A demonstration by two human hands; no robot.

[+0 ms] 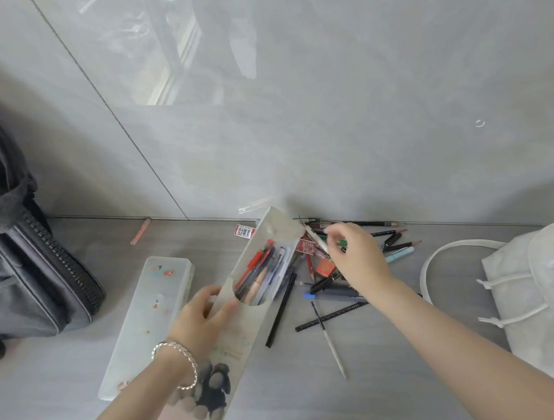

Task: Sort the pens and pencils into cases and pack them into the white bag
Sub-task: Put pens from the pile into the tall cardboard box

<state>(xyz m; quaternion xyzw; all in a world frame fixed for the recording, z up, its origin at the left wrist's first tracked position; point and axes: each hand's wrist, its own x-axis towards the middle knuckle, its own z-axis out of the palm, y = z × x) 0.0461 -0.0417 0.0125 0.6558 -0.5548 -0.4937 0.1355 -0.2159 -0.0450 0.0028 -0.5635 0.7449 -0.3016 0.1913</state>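
On the floor by the wall, loose pens and pencils (331, 291) lie in a heap. Left hand (204, 314) grips a tilted translucent case (240, 338), open end up, pens (262, 270) inside. Right hand (357, 254) pinches a white pen (315, 238) just above the heap. Second case (147, 320) lies flat to the left. White bag (527, 294) sits far right, black bag (34, 268) far left.

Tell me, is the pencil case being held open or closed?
Open. The case in the left hand has its far flap raised, and pens lie uncovered inside.
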